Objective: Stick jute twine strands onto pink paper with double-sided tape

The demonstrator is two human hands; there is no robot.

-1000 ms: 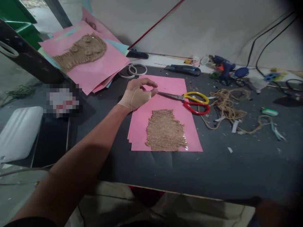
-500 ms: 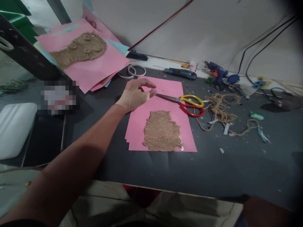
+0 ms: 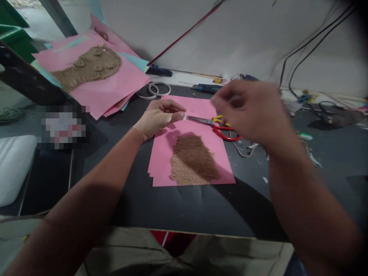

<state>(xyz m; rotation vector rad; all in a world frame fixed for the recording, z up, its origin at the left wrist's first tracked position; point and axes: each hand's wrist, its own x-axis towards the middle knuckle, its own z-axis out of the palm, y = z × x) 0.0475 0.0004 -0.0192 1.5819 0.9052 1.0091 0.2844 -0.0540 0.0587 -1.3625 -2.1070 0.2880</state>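
Where things lie: black counter, pink paper sheet on it, jute twine patch on the sheet
Right hand: raised, blurred, fingers bunched together
Left hand: wrapped in tape, fingers pinched together
White scrap: tiny, held at those fingertips, just beside the blades of the scissors

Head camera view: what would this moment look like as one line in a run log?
left hand: pinching small white scrap | right hand: raised above scissors | pink paper: twine patch on it

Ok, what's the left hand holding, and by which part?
The left hand pinches a small white scrap at its fingertips. The right hand, blurred in the air, shows nothing clearly held.
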